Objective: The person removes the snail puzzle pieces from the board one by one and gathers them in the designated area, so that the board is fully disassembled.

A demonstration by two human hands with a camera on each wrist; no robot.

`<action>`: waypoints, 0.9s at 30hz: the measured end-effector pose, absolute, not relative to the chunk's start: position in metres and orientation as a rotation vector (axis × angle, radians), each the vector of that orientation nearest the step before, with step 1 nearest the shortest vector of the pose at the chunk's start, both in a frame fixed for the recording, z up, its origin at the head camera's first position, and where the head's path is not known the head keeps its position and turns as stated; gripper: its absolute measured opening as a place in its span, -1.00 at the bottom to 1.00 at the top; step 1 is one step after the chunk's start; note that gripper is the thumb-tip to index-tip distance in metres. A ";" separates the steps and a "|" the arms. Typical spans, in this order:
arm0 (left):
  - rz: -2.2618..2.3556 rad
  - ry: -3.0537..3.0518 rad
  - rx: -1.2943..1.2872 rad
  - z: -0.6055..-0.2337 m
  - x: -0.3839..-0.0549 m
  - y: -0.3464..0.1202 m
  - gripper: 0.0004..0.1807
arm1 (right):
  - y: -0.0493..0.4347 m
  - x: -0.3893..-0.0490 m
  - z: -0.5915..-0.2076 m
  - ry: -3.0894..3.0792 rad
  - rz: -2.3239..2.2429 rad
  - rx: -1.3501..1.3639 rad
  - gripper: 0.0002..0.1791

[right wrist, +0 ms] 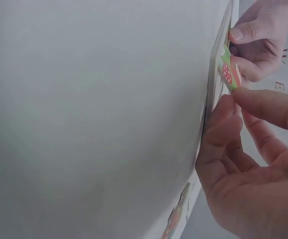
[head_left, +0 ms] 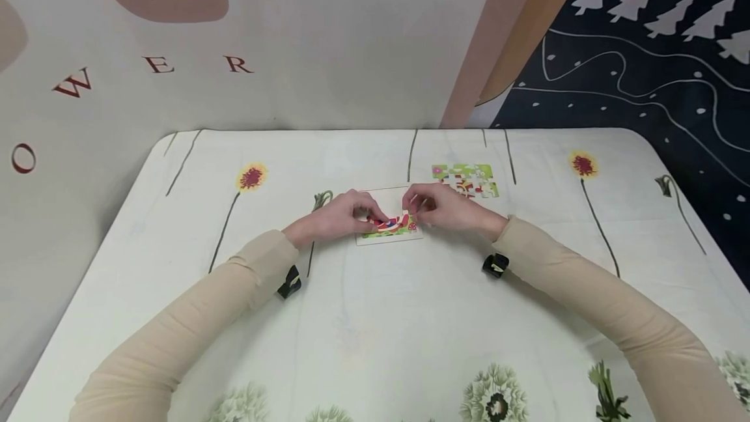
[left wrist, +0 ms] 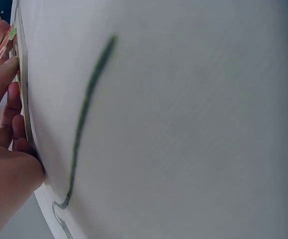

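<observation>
In the head view a thin-edged puzzle board (head_left: pixel 387 199) lies on the table, its lower part filled with colourful jigsaw pieces (head_left: pixel 389 226). My left hand (head_left: pixel 348 215) rests at the board's left side, thumb and index finger touching the pieces there. From the right, my right hand (head_left: pixel 448 207) pinches a puzzle piece (right wrist: pixel 228 72) between thumb and fingers. The piece is green and red with white dots, and tilted up from the board in the right wrist view. The left wrist view shows the left thumb (left wrist: pixel 4 69) close beside this piece.
Behind my right hand lies a group of other puzzle pieces (head_left: pixel 477 171), partly covered by that hand. The white tablecloth (head_left: pixel 375 318) has printed flowers and stems. A light patterned cloth (head_left: pixel 328 51) and a dark one with trees (head_left: pixel 644 83) hang behind the table.
</observation>
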State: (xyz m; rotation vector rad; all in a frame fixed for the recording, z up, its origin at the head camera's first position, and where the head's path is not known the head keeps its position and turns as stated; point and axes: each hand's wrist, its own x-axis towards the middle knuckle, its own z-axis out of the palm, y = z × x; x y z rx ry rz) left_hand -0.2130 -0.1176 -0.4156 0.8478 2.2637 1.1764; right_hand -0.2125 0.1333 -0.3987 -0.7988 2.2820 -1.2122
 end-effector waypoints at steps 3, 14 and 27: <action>1.182 2.257 0.845 -0.416 -0.213 -0.118 -0.79 | 0.134 -0.212 -0.399 2.281 -1.239 -0.808 -0.75; 1.201 2.233 0.837 -0.414 -0.212 -0.118 -0.80 | 0.149 -0.211 -0.394 2.296 -1.314 -0.728 -0.73; 1.197 2.243 0.839 -0.414 -0.212 -0.118 -0.81 | 0.168 -0.211 -0.396 2.353 -1.283 -0.679 -0.76</action>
